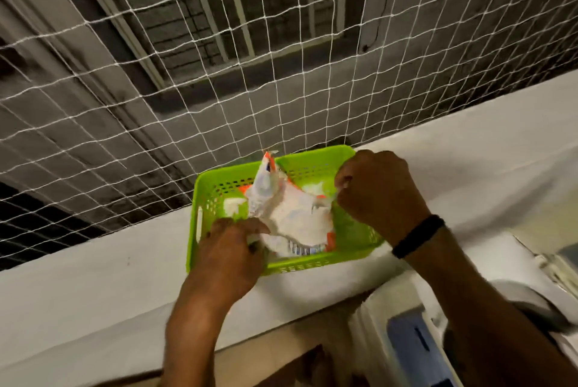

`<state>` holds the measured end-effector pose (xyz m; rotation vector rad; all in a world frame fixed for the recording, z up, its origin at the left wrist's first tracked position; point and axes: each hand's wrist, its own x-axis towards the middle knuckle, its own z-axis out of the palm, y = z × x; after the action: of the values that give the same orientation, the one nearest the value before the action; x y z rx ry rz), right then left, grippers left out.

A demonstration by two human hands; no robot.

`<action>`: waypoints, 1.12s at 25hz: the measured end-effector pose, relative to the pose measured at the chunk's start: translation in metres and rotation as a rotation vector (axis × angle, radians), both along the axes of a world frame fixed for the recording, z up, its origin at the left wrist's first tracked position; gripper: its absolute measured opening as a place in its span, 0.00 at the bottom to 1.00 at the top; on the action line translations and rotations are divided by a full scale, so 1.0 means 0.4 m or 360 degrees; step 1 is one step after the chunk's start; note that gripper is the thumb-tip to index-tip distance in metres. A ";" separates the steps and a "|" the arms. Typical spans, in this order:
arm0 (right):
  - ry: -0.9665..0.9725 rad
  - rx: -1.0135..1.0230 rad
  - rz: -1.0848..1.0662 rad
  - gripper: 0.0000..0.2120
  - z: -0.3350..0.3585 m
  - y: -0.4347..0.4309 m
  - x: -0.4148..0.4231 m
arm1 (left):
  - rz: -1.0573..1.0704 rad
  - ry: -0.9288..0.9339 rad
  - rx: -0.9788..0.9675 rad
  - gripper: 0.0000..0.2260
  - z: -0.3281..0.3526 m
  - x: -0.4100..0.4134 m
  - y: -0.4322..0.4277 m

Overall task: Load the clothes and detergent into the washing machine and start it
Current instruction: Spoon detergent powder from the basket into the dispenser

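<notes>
Both hands grip the detergent pouch (294, 214) in the green basket (316, 264): left hand (233, 249) pinching its bottom, right hand (375, 192) fisted on its edge. Soft and crinkly, it probably spills easily; hold it near the opening.

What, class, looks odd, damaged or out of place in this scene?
The packet in the green basket is crumpled and looks torn open, both hands pinching it: left hand, right hand. The basket sits askew on the ledge. No spill shows.
</notes>
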<state>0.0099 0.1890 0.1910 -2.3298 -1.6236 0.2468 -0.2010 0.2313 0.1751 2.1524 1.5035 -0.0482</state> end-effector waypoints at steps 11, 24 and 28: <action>0.0844 -0.0529 -0.0033 0.14 -0.044 0.088 -0.050 | -0.0001 -0.0426 -0.0347 0.14 -0.001 -0.032 0.045; 0.1618 0.0054 -0.0257 0.12 -0.070 0.063 0.014 | 0.0187 -0.0458 -0.0393 0.24 -0.004 -0.040 0.049; 0.1757 0.0231 -0.0267 0.13 -0.056 0.028 0.032 | 0.0178 -0.0467 -0.0285 0.27 0.004 -0.049 0.040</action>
<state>0.0226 0.2003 0.1685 -1.6444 -0.8352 1.0864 -0.2205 0.2474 0.1768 1.8406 1.3894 0.1590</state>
